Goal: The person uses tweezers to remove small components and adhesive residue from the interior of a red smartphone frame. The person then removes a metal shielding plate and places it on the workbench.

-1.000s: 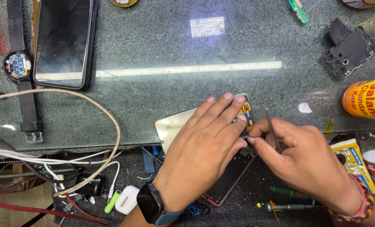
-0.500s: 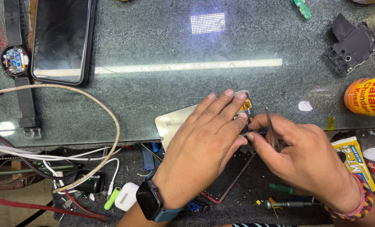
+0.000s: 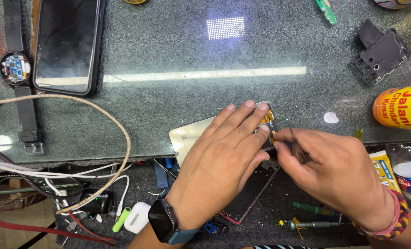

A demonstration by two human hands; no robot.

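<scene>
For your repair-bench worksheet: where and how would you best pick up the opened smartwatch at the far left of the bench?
Probably grip the smartwatch by its strap, pinching across the width from above. The round case lies open with its circuit board exposed, while the strap lies flat and bare.

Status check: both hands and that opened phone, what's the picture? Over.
Left hand flat on the opened phone, pinning it at the glass table edge. Right hand pinching tweezers at the orange flex connector. Nothing between them.

black phone (image 3: 67,46), opened watch (image 3: 15,68), orange can (image 3: 401,107)
</scene>
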